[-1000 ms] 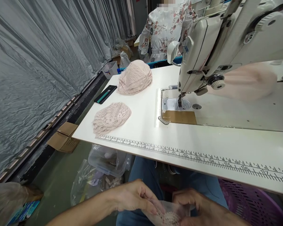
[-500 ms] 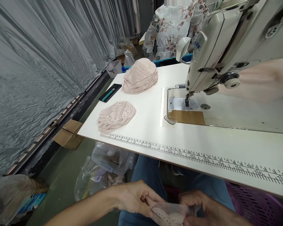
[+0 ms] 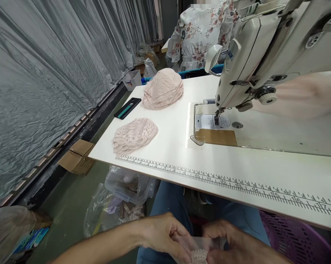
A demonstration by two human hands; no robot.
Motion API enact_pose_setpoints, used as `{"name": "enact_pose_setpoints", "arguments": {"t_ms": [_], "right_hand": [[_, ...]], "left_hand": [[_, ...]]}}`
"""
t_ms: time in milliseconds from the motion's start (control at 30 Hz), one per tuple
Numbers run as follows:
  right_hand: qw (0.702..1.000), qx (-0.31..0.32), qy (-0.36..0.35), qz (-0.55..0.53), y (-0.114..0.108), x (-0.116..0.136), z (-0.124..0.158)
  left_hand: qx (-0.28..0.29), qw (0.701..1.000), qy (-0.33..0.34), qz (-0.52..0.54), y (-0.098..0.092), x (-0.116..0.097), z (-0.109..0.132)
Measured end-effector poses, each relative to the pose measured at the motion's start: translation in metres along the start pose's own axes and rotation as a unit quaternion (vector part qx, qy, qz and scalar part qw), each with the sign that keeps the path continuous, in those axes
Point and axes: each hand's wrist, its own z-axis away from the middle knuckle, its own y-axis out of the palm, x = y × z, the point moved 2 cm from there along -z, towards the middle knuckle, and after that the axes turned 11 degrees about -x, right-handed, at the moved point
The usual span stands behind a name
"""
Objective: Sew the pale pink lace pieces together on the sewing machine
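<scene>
Low over the lap, below the white desk point(image 3: 181, 146): left hand point(image 3: 162, 236) curled, fingertips pinching small pale pink lace-edged fabric piece point(image 3: 199, 253); right hand point(image 3: 231, 244) curled too, knuckles up, gripping its opposite edge.

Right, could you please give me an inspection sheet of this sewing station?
Surface: white table, printed ruler along its near edge, sewing machine at right.
Job's things: lace piece held over the lap, below the table edge.
Clutter: flat lace pile, taller lace stack, phone, all on the table's left side.
Grips: left hand and right hand both pinch the lace piece.
Cables: nothing seen.
Surroundings: grey sheeting left, cardboard box and plastic tub on floor, purple basket right, person in floral top beyond.
</scene>
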Motion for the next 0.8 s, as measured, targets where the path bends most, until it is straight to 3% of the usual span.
{"name": "enact_pose_setpoints", "arguments": {"t_ms": [300, 567, 800], "right_hand": [[0.998, 0.046, -0.021, -0.047, -0.005, -0.004, 0.004], [0.999, 0.008, -0.022, -0.049, 0.002, -0.003, 0.002], [0.995, 0.036, -0.029, -0.085, -0.003, -0.007, -0.001]], "left_hand": [[0.028, 0.999, -0.024, 0.019, -0.001, 0.002, -0.001], [-0.001, 0.999, -0.037, 0.012, -0.008, 0.008, 0.000], [0.001, 0.997, -0.051, 0.051, -0.014, 0.014, 0.003]]}}
